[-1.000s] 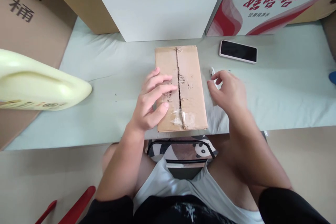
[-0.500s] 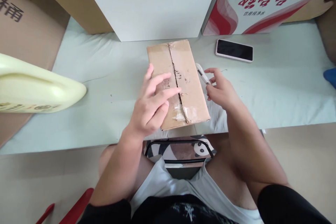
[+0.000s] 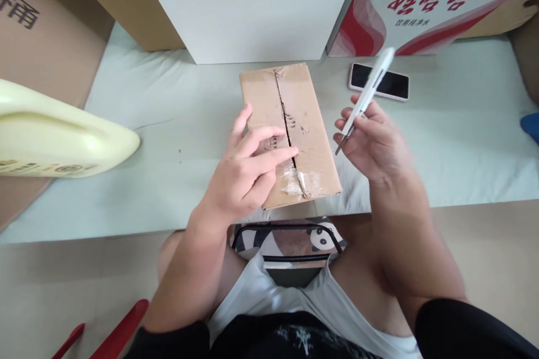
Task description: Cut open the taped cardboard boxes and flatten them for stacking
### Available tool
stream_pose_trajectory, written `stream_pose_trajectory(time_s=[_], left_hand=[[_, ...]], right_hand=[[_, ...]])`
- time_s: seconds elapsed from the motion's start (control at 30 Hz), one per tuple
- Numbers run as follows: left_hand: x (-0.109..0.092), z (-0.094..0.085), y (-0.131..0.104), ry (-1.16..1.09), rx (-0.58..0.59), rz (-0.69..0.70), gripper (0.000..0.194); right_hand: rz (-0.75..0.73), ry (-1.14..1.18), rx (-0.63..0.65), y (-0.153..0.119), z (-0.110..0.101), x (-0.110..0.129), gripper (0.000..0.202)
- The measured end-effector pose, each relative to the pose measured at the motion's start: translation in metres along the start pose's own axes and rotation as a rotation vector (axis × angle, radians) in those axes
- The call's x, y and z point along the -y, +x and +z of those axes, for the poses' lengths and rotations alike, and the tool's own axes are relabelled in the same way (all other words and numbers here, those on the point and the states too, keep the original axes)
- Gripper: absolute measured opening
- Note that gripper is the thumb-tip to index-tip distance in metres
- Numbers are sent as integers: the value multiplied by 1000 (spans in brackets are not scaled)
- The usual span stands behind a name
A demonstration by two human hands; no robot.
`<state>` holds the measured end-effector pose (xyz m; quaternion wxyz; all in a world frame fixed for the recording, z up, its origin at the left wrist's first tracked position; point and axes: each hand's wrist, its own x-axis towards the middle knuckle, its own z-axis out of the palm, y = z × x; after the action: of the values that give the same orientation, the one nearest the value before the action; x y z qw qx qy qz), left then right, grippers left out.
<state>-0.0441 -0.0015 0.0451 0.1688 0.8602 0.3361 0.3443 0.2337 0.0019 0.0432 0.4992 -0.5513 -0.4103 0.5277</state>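
Observation:
A small brown cardboard box point(image 3: 318, 140) lies on the pale green cloth, with a seam along its top and clear tape at the near end. My left hand point(image 3: 248, 168) rests on the box's left side, fingers spread over the top. Off the box's right side, my right hand point(image 3: 374, 140) is closed around a white utility knife point(image 3: 370, 87). The knife is tilted: its handle points up and away, and a short dark blade sticks out below my fingers.
A phone point(image 3: 400, 85) lies behind the knife. A white box point(image 3: 261, 17) and a red-and-white carton point(image 3: 404, 17) stand at the back. To the left are a pale yellow bottle point(image 3: 71, 134) and a large carton point(image 3: 54, 50). The cloth's front edge runs near my knees.
My right hand has lifted the utility knife from beside the box and turned it, so its blade end points down toward me. My left hand stays on the box.

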Motion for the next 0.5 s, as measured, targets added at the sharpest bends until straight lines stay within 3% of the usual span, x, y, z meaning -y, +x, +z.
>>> stream_pose_trajectory(time_s=[0.23, 0.5], left_hand=[[4, 2, -3, -16, -13, 28, 46], [6, 4, -2, -10, 5, -19, 46]], right_hand=[[-237, -241, -111, -18, -3, 17, 32], [-421, -151, -235, -35, 15, 31, 18]])
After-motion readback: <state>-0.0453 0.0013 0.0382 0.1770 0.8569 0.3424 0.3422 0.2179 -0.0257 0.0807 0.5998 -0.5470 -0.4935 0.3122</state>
